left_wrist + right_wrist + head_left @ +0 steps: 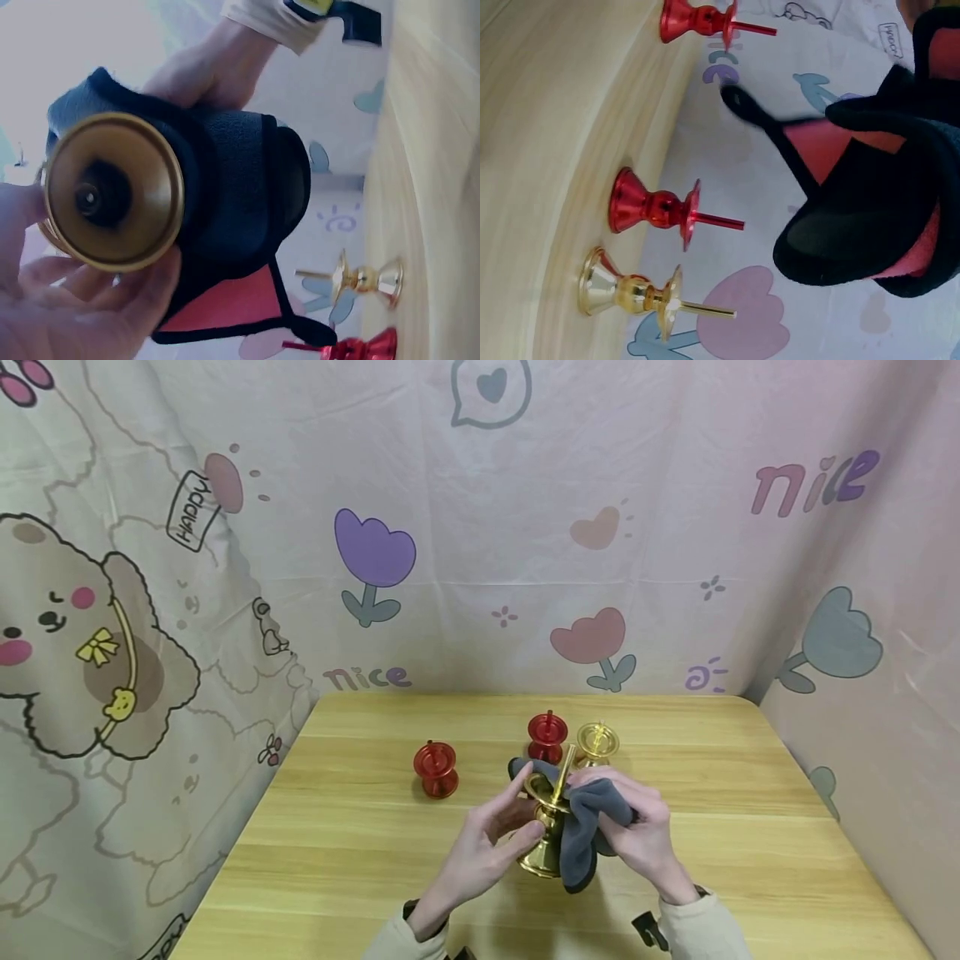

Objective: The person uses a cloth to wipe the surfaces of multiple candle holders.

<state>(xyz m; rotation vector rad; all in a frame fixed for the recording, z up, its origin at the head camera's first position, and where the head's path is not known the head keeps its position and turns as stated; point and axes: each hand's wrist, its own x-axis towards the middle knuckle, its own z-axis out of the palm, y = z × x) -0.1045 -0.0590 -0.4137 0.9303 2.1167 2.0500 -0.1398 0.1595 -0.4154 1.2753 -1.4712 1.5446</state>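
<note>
Patterned fabric [465, 527] backs the wooden desk [337, 868]. Above its near middle, the left hand [483, 852] grasps a gold candle holder [552, 842] in its fingers; the right hand [643, 827] grips a grey cloth [580, 839] against it.

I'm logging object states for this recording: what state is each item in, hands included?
Held gold candle holder: lifted, tilted, spike bare
Gray cloth: folded, against that holder
Left red holder: upright on table
Back red holder: upright, spike bare
Other gold holder: upright, spike bare
Left hand: gripping holder
Right hand: gripping cloth
</note>
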